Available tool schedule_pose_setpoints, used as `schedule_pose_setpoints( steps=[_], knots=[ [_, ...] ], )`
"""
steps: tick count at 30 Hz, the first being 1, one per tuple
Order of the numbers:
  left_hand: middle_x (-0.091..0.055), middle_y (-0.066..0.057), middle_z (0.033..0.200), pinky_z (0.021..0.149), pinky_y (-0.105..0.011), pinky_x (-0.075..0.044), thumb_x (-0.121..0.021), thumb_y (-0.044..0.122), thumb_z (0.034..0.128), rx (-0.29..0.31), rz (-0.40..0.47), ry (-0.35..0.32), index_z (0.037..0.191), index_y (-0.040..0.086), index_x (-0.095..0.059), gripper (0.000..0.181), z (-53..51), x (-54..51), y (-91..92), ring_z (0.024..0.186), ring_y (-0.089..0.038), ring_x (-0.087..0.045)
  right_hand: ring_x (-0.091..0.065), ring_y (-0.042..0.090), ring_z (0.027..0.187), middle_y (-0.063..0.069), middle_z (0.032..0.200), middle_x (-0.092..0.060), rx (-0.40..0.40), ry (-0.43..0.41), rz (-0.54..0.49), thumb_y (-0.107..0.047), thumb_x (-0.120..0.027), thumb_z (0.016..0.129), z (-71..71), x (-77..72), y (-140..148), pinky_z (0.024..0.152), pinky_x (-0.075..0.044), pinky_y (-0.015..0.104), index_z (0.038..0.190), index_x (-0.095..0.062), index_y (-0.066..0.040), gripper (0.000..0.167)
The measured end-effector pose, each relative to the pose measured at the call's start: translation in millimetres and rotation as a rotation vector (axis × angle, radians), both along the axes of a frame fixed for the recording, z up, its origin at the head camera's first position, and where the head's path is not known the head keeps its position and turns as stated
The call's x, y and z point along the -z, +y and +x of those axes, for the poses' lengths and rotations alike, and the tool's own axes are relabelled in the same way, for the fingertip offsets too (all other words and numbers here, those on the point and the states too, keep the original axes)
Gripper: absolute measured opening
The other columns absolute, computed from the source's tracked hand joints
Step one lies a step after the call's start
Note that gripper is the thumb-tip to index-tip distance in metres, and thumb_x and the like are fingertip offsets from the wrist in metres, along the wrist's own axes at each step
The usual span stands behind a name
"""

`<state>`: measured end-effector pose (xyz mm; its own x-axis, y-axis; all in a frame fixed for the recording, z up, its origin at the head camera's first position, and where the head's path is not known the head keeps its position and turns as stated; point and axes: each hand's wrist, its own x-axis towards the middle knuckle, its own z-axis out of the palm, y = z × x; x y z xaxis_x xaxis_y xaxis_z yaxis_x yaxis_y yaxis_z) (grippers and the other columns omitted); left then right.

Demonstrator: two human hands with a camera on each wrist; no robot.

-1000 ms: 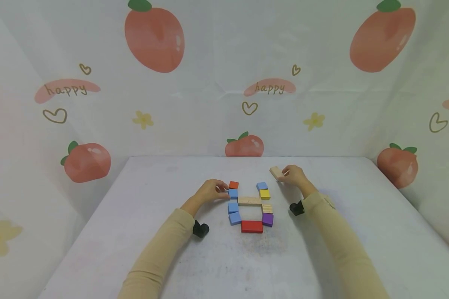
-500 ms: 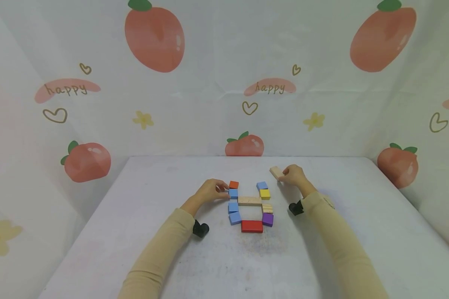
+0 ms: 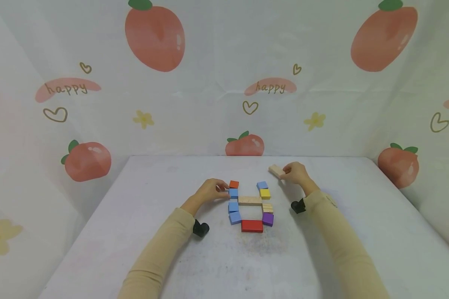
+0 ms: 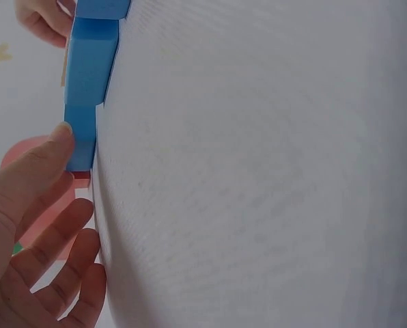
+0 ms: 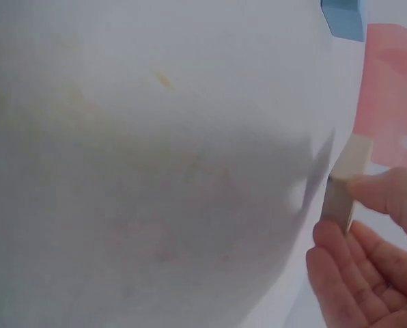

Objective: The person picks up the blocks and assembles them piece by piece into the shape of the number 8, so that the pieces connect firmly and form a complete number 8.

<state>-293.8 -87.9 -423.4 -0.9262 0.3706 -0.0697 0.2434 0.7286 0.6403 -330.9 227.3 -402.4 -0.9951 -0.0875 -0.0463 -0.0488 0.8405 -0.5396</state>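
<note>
My right hand [image 3: 295, 172] pinches a plain wooden block [image 3: 276, 171] between thumb and fingers, beyond the right side of a block outline. In the right wrist view, the thumb presses one face of that wooden block [image 5: 347, 179]. At the outline's left side, my left hand [image 3: 211, 190] lies beside a blue block [image 3: 233, 193] and an orange-red block [image 3: 234, 184]. The left wrist view shows the left thumb touching the blue block [image 4: 80, 133], with the other fingers loosely bent. Another wooden block [image 3: 250, 201] spans the middle of the outline.
Two more blue blocks [image 3: 234, 218] continue the left side. On the right stand a blue block [image 3: 262, 185], a yellow block [image 3: 265, 194], a striped wooden block [image 3: 267, 208] and a purple block [image 3: 267, 219]. A red block [image 3: 252, 226] lies at the front of the white table [image 3: 134, 257].
My right hand has shifted slightly away from me with the wooden block, which is turned a little and sits a bit farther left. My left hand has stayed in place.
</note>
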Motion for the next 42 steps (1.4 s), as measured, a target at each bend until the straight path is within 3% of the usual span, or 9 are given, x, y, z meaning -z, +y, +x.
schedule_pose_setpoints(
  steps=[13, 18, 27, 34, 42],
  knots=[
    [-0.066, -0.007, 0.101, 0.081, -0.028, -0.049, -0.074, 0.023, 0.0789, -0.002, -0.004, -0.008, 0.105, 0.010, -0.068, 0.030, 1.3, -2.3, 0.2, 0.091, -0.018, -0.057, -0.064, 0.036, 0.095, 0.027, 0.103, -0.065, -0.204, 0.096, -0.064, -0.009, -0.068, 0.081, -5.3, -6.1, -10, 0.087, -0.050, 0.044, 0.108, -0.062, 0.010, 0.033],
    [-0.065, -0.007, 0.100, 0.079, -0.027, -0.048, -0.074, 0.022, 0.0787, -0.001, 0.004, -0.004, 0.104, 0.009, -0.068, 0.029, 2.0, -2.3, -0.6, 0.090, -0.018, -0.057, -0.065, 0.038, 0.097, 0.028, 0.106, -0.065, -0.290, 0.092, -0.108, -0.007, -0.066, 0.082, -6.4, -8.2, -16, 0.083, -0.053, 0.042, 0.109, -0.061, 0.010, 0.033],
    [-0.065, -0.007, 0.100, 0.080, -0.027, -0.048, -0.074, 0.023, 0.0789, -0.015, 0.009, -0.017, 0.104, 0.010, -0.068, 0.029, 2.4, -2.2, 0.4, 0.089, -0.017, -0.056, -0.065, 0.034, 0.097, 0.024, 0.106, -0.065, -0.358, 0.055, -0.109, -0.008, -0.067, 0.081, -12.9, -9.5, -27, 0.083, -0.053, 0.040, 0.110, -0.063, 0.006, 0.032],
    [-0.065, -0.006, 0.100, 0.080, -0.027, -0.048, -0.075, 0.024, 0.0784, -0.026, 0.000, -0.033, 0.104, 0.010, -0.068, 0.030, 2.9, -3.3, 1.0, 0.090, -0.017, -0.055, -0.067, 0.024, 0.089, 0.016, 0.103, -0.068, -0.470, 0.059, -0.176, -0.019, -0.072, 0.079, -24.1, -6.0, -30, 0.077, -0.055, 0.033, 0.105, -0.067, 0.000, 0.032],
    [-0.065, -0.006, 0.100, 0.081, -0.027, -0.048, -0.074, 0.024, 0.0788, -0.022, -0.002, -0.025, 0.104, 0.011, -0.069, 0.029, 0.8, -1.4, 0.5, 0.090, -0.017, -0.056, -0.064, 0.032, 0.100, 0.022, 0.111, -0.065, -0.419, -0.007, -0.113, -0.006, -0.066, 0.082, -19.0, -11.1, -47, 0.085, -0.053, 0.038, 0.110, -0.064, 0.005, 0.030]
  ],
)
